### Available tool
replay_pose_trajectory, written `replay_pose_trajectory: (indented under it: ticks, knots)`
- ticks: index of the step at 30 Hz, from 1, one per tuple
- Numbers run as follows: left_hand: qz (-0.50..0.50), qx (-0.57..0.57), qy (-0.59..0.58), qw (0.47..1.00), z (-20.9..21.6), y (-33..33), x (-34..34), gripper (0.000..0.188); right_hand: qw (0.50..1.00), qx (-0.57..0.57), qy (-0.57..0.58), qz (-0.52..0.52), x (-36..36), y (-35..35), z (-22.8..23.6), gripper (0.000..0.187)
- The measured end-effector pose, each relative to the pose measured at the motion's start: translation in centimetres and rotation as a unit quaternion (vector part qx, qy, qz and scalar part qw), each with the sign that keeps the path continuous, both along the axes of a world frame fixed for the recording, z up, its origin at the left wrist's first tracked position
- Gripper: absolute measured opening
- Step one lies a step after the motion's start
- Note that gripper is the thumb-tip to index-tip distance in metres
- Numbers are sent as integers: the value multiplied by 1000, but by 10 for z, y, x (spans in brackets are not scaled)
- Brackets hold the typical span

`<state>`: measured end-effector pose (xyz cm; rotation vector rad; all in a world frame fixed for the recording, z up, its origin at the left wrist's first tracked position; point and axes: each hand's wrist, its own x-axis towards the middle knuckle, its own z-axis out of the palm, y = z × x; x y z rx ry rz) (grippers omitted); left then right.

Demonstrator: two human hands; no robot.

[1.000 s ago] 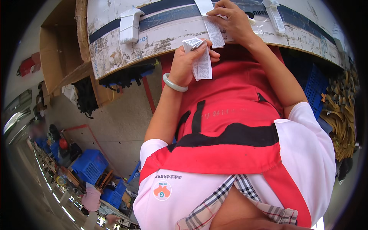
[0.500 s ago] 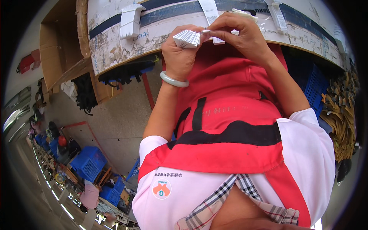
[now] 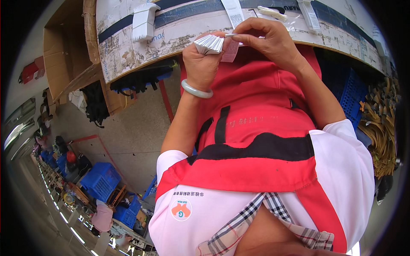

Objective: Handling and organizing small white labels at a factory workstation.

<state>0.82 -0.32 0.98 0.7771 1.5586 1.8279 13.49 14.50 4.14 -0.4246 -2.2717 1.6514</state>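
My left hand (image 3: 200, 68), with a pale bangle at its wrist, is closed around a fanned stack of white labels (image 3: 209, 44). The stack's edges spread out toward me above the thumb. My right hand (image 3: 275, 45) pinches the edge of a thin white label (image 3: 229, 35) between thumb and forefinger, right beside the stack. Below that pinch hangs a thin, see-through label (image 3: 230, 52) in front of the red apron; its upper end is hidden by my fingers. Both hands are held over the near edge of the worktable (image 3: 171, 40).
On the table lie a stack of white labels (image 3: 144, 22) at left, a long printed label strip (image 3: 233, 13), another label stack (image 3: 308, 16) and a small off-white bundle (image 3: 272, 13). A cardboard box (image 3: 68, 47) stands left. Blue crate (image 3: 352, 96) and brown strips (image 3: 380, 132) are at right.
The hanging label now sits closer to my left hand and looks see-through against the apron. My right hand has shifted slightly, still pinching. My left hand keeps its stack.
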Motion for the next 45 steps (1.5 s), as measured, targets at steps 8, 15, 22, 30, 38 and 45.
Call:
replay_pose_trajectory:
  ticks: [8, 15, 22, 30, 38, 45]
  knots:
    - [-104, -38, -253, 961, -3, -5, -5, 16, 981, -172, -80, 41, 0, 5, 5, 18]
    - [-158, -17, -358, 920, -4, 0, 7, 35, 973, -227, -40, 25, -4, -11, -1, 10]
    - [-202, -48, -320, 924, -13, -8, 1, 13, 995, -79, -55, -32, -3, -18, -16, 10]
    - [-236, -66, -316, 916, -16, -10, -2, 9, 992, -118, -42, -6, 0, -14, -20, 10]
    - [-223, -68, -305, 924, -24, -14, 2, 7, 996, -43, -75, 18, 0, -15, -11, 15]
    - [-303, -80, -248, 917, -12, -14, 6, 23, 986, -135, -57, 80, 5, -5, -23, 17]
